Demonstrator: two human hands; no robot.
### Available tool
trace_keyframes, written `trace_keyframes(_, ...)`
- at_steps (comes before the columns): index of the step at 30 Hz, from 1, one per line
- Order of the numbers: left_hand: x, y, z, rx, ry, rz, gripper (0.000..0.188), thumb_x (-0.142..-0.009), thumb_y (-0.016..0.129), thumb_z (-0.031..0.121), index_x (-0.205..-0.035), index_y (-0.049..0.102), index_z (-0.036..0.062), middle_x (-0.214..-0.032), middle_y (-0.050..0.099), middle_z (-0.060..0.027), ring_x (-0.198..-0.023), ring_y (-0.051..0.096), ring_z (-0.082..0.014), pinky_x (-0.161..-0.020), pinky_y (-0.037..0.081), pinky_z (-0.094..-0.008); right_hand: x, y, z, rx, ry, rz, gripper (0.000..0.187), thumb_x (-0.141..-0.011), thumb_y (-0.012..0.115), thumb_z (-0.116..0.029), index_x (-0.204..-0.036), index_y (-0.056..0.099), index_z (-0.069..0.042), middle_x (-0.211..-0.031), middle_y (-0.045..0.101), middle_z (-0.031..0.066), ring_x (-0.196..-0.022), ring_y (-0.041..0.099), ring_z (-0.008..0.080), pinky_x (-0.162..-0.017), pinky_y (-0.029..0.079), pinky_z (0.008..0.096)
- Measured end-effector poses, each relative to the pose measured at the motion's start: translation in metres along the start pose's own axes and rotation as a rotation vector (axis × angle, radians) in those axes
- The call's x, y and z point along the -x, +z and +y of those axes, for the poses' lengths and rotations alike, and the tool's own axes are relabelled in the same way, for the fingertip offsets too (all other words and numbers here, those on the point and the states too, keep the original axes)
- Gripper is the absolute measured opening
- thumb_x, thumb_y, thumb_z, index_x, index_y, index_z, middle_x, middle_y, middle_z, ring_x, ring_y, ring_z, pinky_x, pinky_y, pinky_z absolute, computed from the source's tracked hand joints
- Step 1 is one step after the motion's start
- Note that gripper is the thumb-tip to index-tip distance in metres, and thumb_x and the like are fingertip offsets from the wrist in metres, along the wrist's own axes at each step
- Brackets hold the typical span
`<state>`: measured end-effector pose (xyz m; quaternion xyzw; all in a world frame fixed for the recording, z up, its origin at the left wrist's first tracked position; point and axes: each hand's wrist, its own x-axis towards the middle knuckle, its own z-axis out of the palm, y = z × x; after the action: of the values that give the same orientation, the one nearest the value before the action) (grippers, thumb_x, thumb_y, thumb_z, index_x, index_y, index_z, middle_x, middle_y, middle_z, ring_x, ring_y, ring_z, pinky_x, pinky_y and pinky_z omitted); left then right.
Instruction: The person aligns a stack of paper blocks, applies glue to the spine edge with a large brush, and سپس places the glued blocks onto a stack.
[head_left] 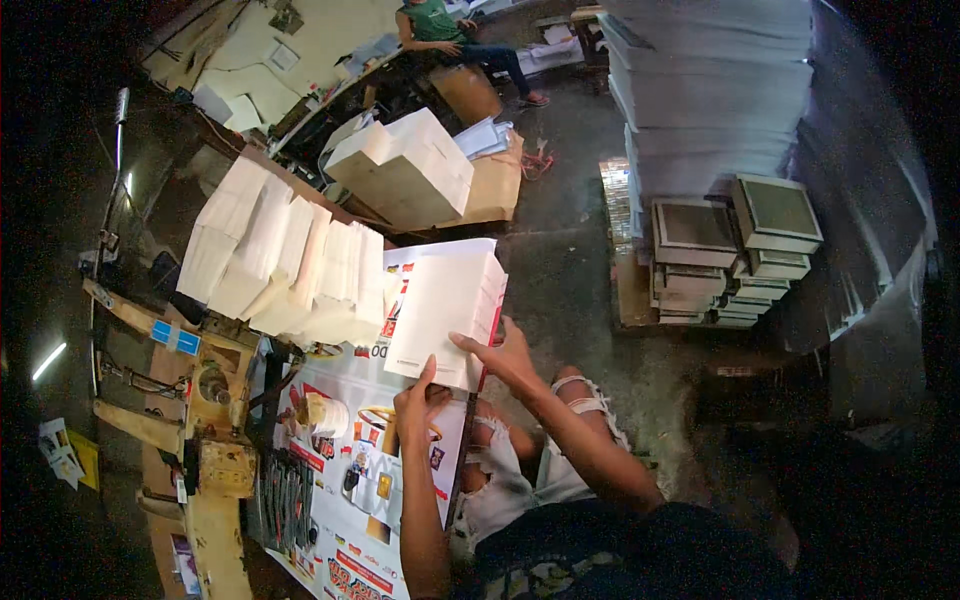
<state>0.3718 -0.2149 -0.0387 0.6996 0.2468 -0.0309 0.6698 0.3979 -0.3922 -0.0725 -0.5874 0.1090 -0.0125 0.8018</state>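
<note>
A thick white stack of printed sheets (440,310), with red showing along its right edge, stands tilted at the near right edge of the table. My left hand (420,402) grips its lower edge, thumb up on the front page. My right hand (498,355) clasps the lower right corner, its thumb lying across the face and its other fingers behind, mostly hidden. Just left of this stack, a row of thick cream paper blocks (285,255) leans together on the table. Below them sits a small whitish tub (326,412).
A colourful printed sheet (400,500) covers the table, with dark thin strips (285,500) on it. A worn yellowish machine (215,420) flanks the left. Beyond are large paper blocks (410,165) and a seated person (440,30). Bundled stacks (695,235) and wrapped paper (715,100) stand right.
</note>
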Motion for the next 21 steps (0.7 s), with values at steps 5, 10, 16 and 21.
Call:
trace_keyframes(5,0.015,0.013,0.008,-0.145,-0.020,0.040,0.071,-0.071,0.083,0.058,-0.104,0.068,-0.0025,-0.080,0.067,-0.0089,-0.070,0.066,-0.0191,-0.064,0.058,-0.0337,-0.014,-0.012,0.003,-0.139,0.001,-0.097,0.068,-0.067,0.088,-0.035,-0.116,0.065,0.006,-0.106,0.072,0.0166,-0.093,0.070,0.0251,-0.087,0.055,0.0370)
trace_keyframes(10,0.019,0.015,-0.001,-0.300,0.032,0.051,0.081,-0.073,0.073,0.073,-0.102,0.069,-0.0023,-0.072,0.063,-0.0073,-0.059,0.063,-0.0178,-0.055,0.055,-0.0302,-0.023,-0.024,0.012,-0.107,0.019,-0.148,0.058,-0.068,0.087,-0.035,-0.110,0.070,0.002,-0.099,0.074,0.0137,-0.087,0.071,0.0217,-0.080,0.056,0.0353)
trace_keyframes(16,0.037,-0.006,0.040,-0.667,0.082,0.041,0.076,-0.092,0.051,0.069,-0.081,0.069,-0.0043,-0.063,0.061,-0.0108,-0.049,0.058,-0.0185,-0.051,0.051,-0.0313,-0.023,-0.022,0.023,-0.045,-0.064,-0.153,0.060,-0.076,0.083,-0.028,-0.123,0.063,0.004,-0.103,0.072,0.0127,-0.088,0.069,0.0188,-0.069,0.057,0.0311)
trace_keyframes(21,0.026,0.029,0.080,-0.726,0.992,0.129,0.038,-0.099,0.060,0.035,-0.093,0.066,-0.0023,-0.086,0.068,-0.0170,-0.079,0.064,-0.0294,-0.077,0.051,-0.0402,-0.008,-0.023,-0.005,-0.042,0.000,-0.150,0.058,-0.075,0.084,-0.030,-0.118,0.066,0.003,-0.102,0.073,0.0110,-0.089,0.069,0.0177,-0.081,0.055,0.0329)
